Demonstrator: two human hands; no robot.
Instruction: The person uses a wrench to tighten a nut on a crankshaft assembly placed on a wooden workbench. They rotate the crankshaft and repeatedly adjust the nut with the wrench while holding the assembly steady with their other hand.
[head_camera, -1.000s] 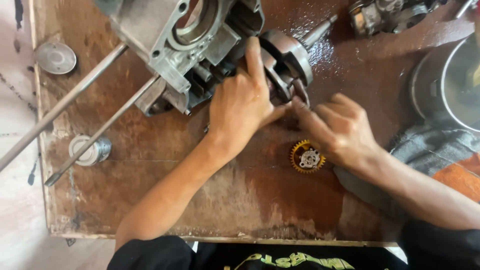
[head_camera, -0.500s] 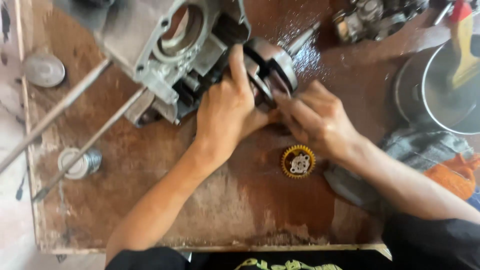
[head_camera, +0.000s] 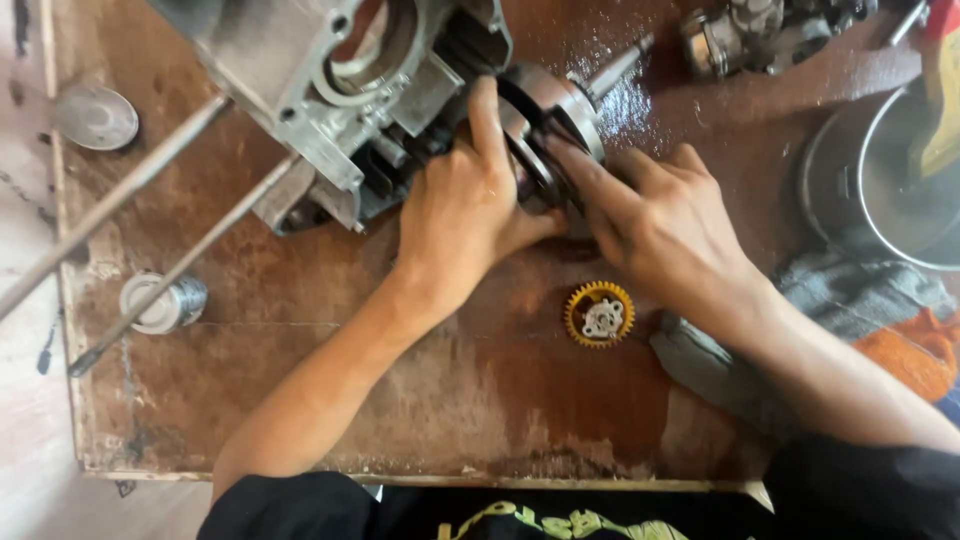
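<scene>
A grey metal engine case (head_camera: 300, 70) lies on the oily wooden board (head_camera: 330, 400), two long studs (head_camera: 170, 270) sticking out to the left. A round crank assembly (head_camera: 560, 100) with a shaft (head_camera: 615, 65) sits at the case's right end. My left hand (head_camera: 465, 215) grips the case and crank from below, index finger stretched up along the crank. My right hand (head_camera: 665, 215) presses its fingers on the crank's right side. A yellow toothed gear (head_camera: 599, 314) lies on the board just below my right hand.
A small metal cylinder (head_camera: 160, 303) and a round metal cap (head_camera: 95, 115) lie at the left. Another engine part (head_camera: 770, 35) sits top right beside a metal bowl (head_camera: 885, 180). Grey and orange rags (head_camera: 870, 300) lie at the right edge.
My right hand has moved up from beside the yellow gear onto the crank assembly. My left hand stays on the engine.
</scene>
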